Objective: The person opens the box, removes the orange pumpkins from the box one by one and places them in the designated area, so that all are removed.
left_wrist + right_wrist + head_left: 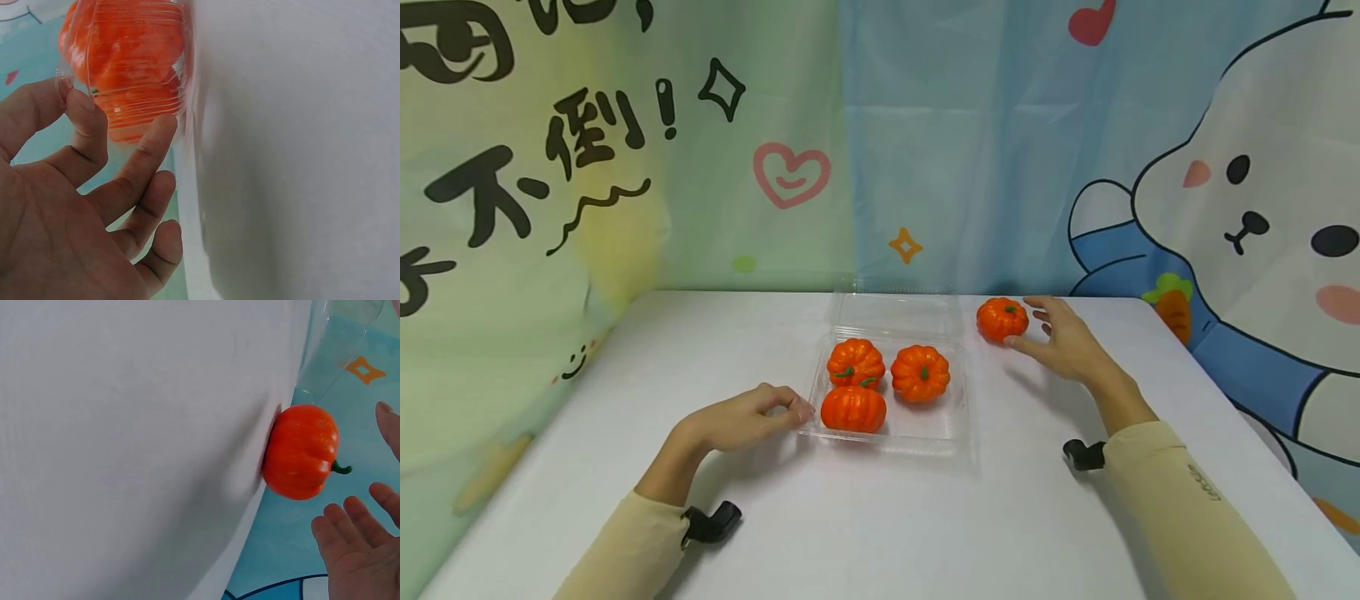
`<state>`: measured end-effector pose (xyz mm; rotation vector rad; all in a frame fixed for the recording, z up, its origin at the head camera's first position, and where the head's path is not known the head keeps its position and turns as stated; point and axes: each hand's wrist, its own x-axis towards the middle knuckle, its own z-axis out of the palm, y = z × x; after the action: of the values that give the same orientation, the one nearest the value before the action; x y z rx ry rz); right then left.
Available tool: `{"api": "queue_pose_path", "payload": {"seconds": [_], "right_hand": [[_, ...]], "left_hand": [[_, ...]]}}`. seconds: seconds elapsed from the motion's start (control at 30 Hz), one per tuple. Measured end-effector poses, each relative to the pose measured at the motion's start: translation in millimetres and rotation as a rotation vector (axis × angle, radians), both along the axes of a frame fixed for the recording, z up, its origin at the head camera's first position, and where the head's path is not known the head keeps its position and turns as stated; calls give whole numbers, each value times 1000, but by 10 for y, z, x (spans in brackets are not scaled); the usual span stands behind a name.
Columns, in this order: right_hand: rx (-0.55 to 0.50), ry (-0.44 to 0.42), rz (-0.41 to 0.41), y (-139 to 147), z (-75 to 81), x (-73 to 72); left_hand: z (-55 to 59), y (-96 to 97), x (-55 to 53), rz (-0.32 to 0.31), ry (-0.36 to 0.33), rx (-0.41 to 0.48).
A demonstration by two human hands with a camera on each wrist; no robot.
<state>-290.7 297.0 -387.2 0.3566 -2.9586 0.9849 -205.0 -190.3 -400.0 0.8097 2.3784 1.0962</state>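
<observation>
A clear plastic clamshell box (925,427) lies on the table with its lid folded back. Three small orange toy pumpkins, one of them the right-hand pumpkin (921,374), sit inside it. My left hand (747,419) pinches the box's left rim between thumb and index finger; the left wrist view shows its other fingers loosely bent beside the ribbed wall (137,75). A fourth pumpkin (1002,320) with a green stem stands on the table, right of the lid. Around its right side my right hand (1063,342) spreads thumb and fingers, apart from it in the right wrist view (362,556).
The white table (880,517) ends at a printed curtain (940,150) just behind the lid (895,314) and the fourth pumpkin. A black wrist camera (713,522) sticks out from the left sleeve, another camera (1083,455) from the right.
</observation>
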Motion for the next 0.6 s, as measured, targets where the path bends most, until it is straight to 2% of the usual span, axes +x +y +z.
{"api": "queue_pose_path", "payload": {"seconds": [0.37, 0.6], "right_hand": [[-53, 148, 111, -198, 48, 63], [-28, 139, 117, -300, 57, 124]], "left_hand": [[18, -7, -9, -2, -12, -1], [7, -12, -10, 1, -19, -4]]}}
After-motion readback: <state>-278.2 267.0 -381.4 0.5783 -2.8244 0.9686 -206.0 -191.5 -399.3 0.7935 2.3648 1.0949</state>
